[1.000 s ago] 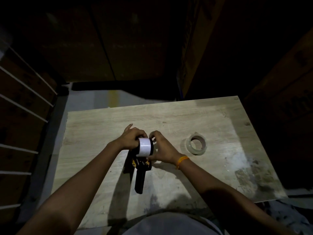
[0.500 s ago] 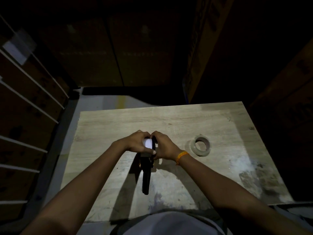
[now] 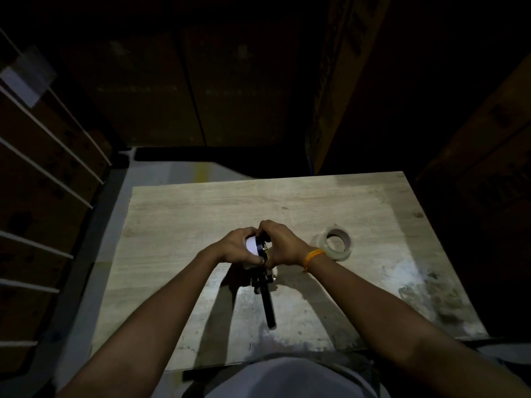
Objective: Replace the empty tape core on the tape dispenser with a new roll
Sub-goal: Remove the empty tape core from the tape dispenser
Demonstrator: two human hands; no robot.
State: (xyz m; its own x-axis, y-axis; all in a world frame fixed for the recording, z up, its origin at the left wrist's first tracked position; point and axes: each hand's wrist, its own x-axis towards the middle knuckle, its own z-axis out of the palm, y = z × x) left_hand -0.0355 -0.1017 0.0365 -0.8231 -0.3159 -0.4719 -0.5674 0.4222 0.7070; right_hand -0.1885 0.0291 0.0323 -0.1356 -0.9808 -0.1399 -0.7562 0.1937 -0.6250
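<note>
A black tape dispenser (image 3: pixel 265 294) stands on its edge on the wooden table (image 3: pixel 201 208), its handle pointing toward me. My left hand (image 3: pixel 238 245) wraps around a white roll (image 3: pixel 252 244) pressed against the left side of the dispenser head. My right hand (image 3: pixel 283 245), with an orange band on the wrist, grips the dispenser head from the right. The fingers of both hands meet over the top and hide most of the head. To the right, a clear tape roll (image 3: pixel 336 244) lies flat on the table, apart from my hands.
Dark cardboard boxes stand behind and to the right of the table. A rack with white bars (image 3: pixel 43 139) runs along the left. The table's near right part (image 3: pixel 425 294) is stained and scuffed. A grey floor strip (image 3: pixel 178 173) shows beyond the far edge.
The white roll went from being held above the dispenser to pressed sideways against its head. Both hands closed in around the head; the dispenser now stands on edge.
</note>
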